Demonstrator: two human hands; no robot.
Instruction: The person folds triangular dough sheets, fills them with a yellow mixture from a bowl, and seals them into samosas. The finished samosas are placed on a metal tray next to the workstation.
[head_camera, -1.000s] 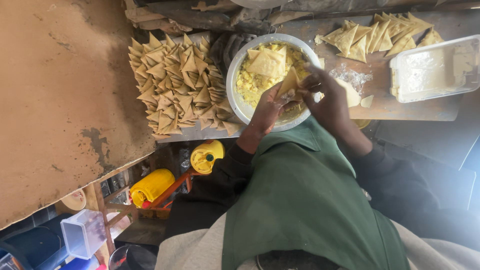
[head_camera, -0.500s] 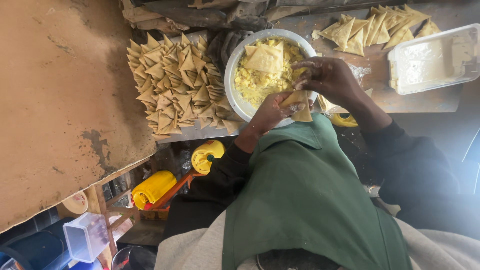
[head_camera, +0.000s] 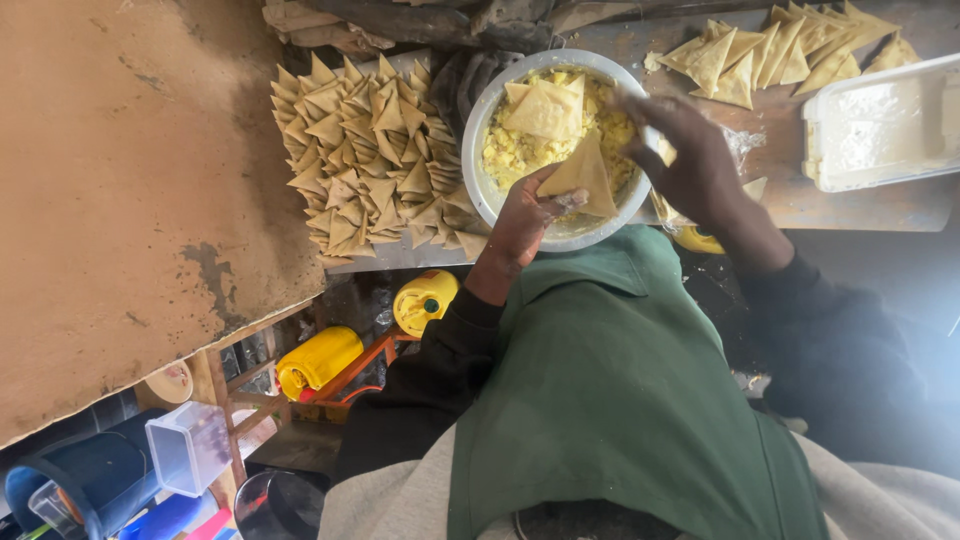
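A: Going left from the white bowl (head_camera: 478, 150) first: what's there?

B: A dense pile of folded triangular pastries (head_camera: 370, 150) on a tray just left of the bowl. Below it, under the table edge, lie two yellow jerrycans (head_camera: 318, 362).

A: And at the bowl itself?

B: It holds yellow crumbly filling (head_camera: 510, 152) with flat pastry sheets (head_camera: 545, 108) lying on top. The left hand (head_camera: 525, 215) grips a pastry cone (head_camera: 583, 177) at the bowl's near rim, fingers closed around its lower edge. The right hand (head_camera: 685, 155) hovers over the bowl's right rim, fingers curled; it's blurred, so I cannot tell whether it holds filling.

A: Right of the bowl?

B: More folded triangles (head_camera: 790, 50) on the wooden board, and a white rectangular tub (head_camera: 880, 125) beyond them.

A: What might go wrong?

B: I'd judge the cone could split or spill filling over the rim if the grip squeezes too hard, since the sheet looks thin and it sits right at the edge.
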